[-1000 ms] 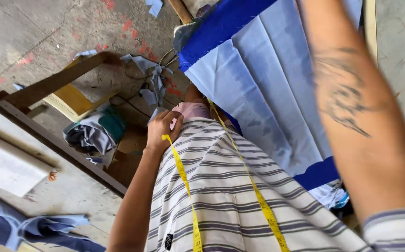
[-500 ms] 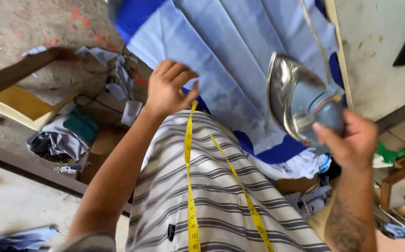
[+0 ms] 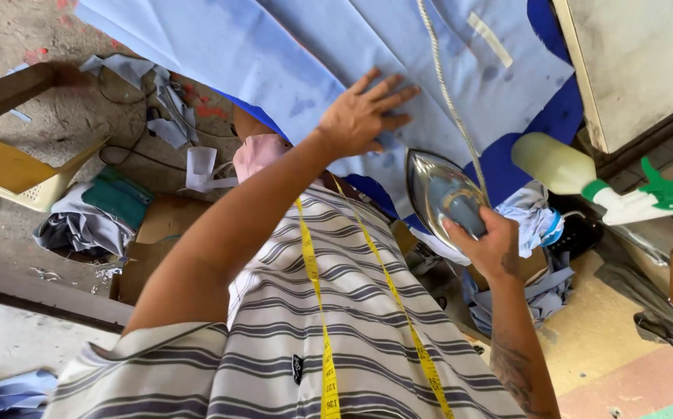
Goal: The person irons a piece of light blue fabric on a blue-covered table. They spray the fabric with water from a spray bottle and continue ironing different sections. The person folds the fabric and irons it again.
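Under the left hand, spread flat, lies the cloth, while the right hand, clamped on the iron just beside it, looks mid-pressing; next needs smooth cloth.

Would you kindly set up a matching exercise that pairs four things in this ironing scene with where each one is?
Things:
1. left hand
2. right hand
3. yellow measuring tape
4. pale plastic spray bottle with green trigger

Places:
A. draped down the striped shirt
B. gripping the handle of the shiny metal iron
C. spread flat on the light blue cloth
D. at the right, beside the edge of the white board

Pairs: 1-C, 2-B, 3-A, 4-D
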